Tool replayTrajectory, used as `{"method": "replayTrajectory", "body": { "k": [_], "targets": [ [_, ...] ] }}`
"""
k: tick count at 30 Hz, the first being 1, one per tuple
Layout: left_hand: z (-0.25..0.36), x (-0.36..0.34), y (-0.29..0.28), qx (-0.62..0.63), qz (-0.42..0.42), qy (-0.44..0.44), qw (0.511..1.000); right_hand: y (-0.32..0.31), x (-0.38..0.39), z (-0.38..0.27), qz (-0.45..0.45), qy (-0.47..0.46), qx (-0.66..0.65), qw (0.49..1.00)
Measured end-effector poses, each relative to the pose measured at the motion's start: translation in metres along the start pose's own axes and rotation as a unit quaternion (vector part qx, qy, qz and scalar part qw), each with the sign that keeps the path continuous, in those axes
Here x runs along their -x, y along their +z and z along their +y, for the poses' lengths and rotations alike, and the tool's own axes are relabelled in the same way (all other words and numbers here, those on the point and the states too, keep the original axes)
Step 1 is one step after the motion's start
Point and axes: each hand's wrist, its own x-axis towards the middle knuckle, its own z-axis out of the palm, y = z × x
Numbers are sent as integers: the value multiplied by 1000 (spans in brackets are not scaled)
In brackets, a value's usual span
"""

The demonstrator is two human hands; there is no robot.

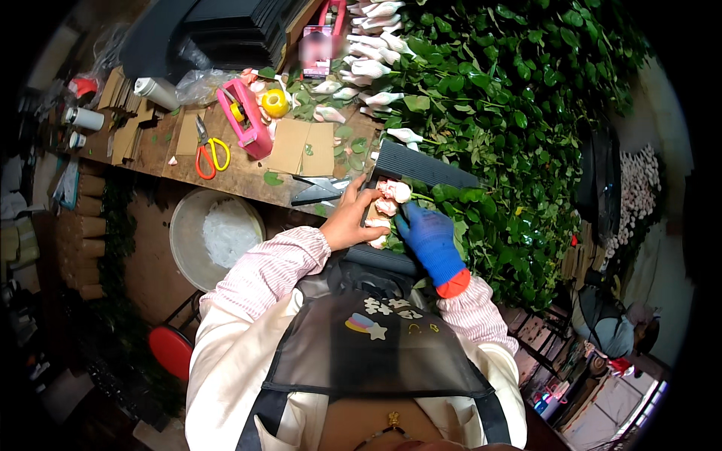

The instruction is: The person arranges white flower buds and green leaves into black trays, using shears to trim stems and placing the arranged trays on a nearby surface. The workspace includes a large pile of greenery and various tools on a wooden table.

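Observation:
Pale pink roses [387, 206] lie in a short row, heads toward my left, between two dark corrugated strips. The upper strip [425, 165] slants beyond them; the lower strip [382, 260] runs close to my body. My bare left hand [350, 218] curves around the flower heads, with forefinger and thumb touching them on opposite sides. In a blue knitted glove, my right hand [431, 234] meets the bases of the heads, its fingers bent inward. What lies under those gloved fingertips is hidden. Leafy stems extend to the right beside the glove.
A large heap of green rose stems [496, 98] covers the right side, with white-wrapped buds [368, 68] along its left edge. Scissors [207, 150], a pink tape dispenser [247, 120] and brown cardboard [301, 146] lie on the wooden table. A pale bucket [183, 233] stands below.

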Motion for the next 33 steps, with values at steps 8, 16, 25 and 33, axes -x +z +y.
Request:
{"method": "replayTrajectory", "body": {
  "k": [8, 16, 25, 33],
  "targets": [
    [0, -5, 2, 20, 11, -31, 999, 13, -1, 3, -17, -61, 27, 998],
    [0, -5, 14, 57, 68, -34, 995, 4, 1, 7, 88, 14, -11, 996],
    [-3, -13, 16, 67, 100, -16, 993, 18, -17, 29, 39, -49, -30, 998],
    [3, -34, 21, 4, 149, -28, 988, -39, 5, 3, -50, -8, -33, 998]
  ]
}}
